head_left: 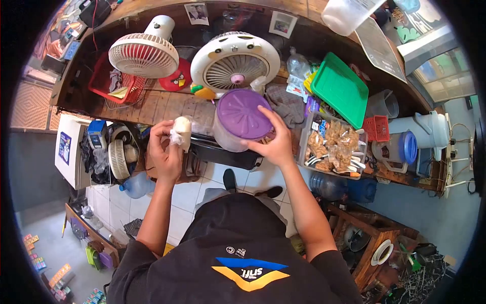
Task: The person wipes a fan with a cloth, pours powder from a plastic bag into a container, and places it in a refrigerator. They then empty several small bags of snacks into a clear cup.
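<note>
My left hand (pixel 166 154) pinches a small tied plastic bag (pixel 183 129) with pale, cream-coloured contents that I cannot identify. It is held upright, just left of a round tub. The tub is translucent and has a purple lid (pixel 244 112) with a petal-like pattern. Around the tub's right side, my right hand (pixel 273 142) is closed, thumb low on the wall and fingers on the lid's edge. The lid sits on the tub, so what is inside is hidden.
Behind the tub stand a round white fan (pixel 235 43) and a smaller caged fan (pixel 144 54) on the wooden bench (pixel 172 106). To the right are a bin of bagged brown food (pixel 331 147) and a green tray (pixel 340 88). A red basket (pixel 114 88) sits at left.
</note>
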### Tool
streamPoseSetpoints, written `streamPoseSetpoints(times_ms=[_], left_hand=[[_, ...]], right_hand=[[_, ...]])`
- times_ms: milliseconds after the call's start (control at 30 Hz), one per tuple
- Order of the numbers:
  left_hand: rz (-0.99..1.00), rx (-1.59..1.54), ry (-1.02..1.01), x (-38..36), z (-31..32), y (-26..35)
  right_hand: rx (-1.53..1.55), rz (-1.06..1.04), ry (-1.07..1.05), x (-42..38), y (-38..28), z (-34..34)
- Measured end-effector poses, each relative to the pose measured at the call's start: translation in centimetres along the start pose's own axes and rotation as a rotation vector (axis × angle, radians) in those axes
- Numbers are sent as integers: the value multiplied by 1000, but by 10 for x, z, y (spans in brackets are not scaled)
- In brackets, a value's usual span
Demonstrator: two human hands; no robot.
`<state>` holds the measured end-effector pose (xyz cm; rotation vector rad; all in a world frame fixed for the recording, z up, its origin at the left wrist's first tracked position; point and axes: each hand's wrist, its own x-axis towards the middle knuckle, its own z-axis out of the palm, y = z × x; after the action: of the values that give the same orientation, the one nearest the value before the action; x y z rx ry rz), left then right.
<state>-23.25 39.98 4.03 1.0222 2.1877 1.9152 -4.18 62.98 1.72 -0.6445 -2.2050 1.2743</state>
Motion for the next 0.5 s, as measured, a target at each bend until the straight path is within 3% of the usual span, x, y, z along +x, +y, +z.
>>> streamPoseSetpoints(times_ms=[67, 233, 500], left_hand=[[55, -3, -54, 8, -8, -8], [43, 2, -123, 20, -10, -13], [134, 17, -196, 25, 1, -12]], right_hand=[[101, 45, 11, 7, -2, 20], [-100, -22, 22, 13, -1, 41], [-109, -18, 2, 13, 6, 21]])
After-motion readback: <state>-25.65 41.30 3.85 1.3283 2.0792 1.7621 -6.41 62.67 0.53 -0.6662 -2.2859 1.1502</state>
